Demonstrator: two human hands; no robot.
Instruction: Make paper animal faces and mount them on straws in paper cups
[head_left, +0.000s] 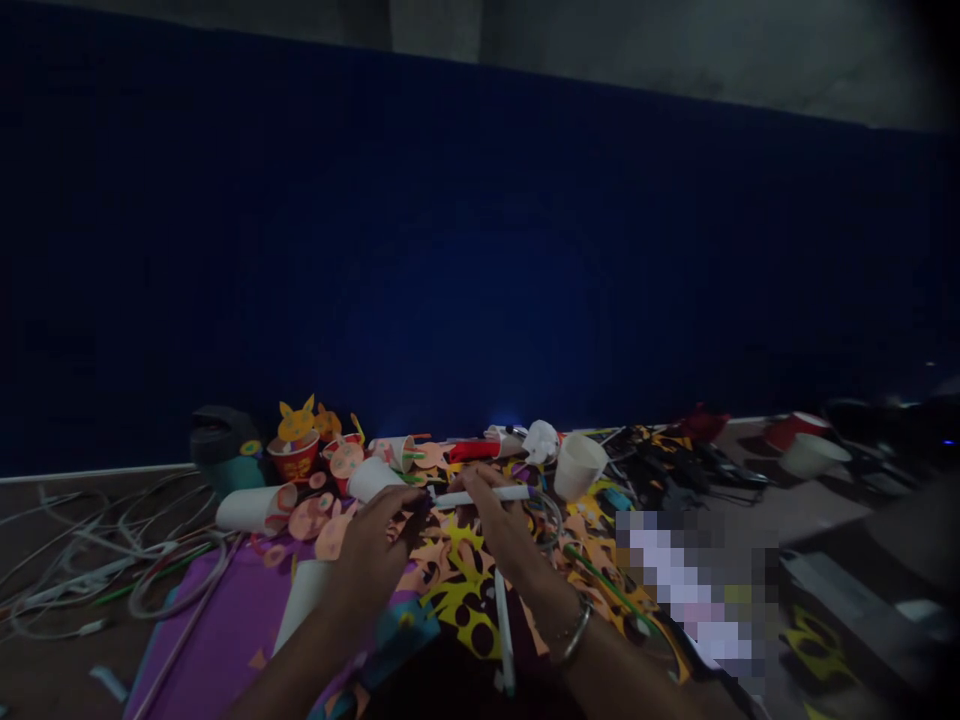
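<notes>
My right hand (pixel 511 535) grips a white marker (pixel 517 493) with a purple end, lying almost level across the fingers. Close by, at the marker's other end, the fingertips of my left hand (pixel 379 548) are pinched together on something small and dark, too dim to name. Beneath both hands spread yellow paper scraps (pixel 465 580) with cut-out holes and many orange paper scraps. Just behind my left hand a white paper cup (pixel 373 480) is tipped over. Another white marker (pixel 505 630) lies below my right hand.
A white paper cup (pixel 580 466) stands behind right. Cat-face cut-outs (pixel 298 420) top a red cup (pixel 294 462). White cables (pixel 90 570) tangle at left beside a purple sheet (pixel 191 625). A green pencil (pixel 611 583) lies right. A blue partition (pixel 480 250) rises behind.
</notes>
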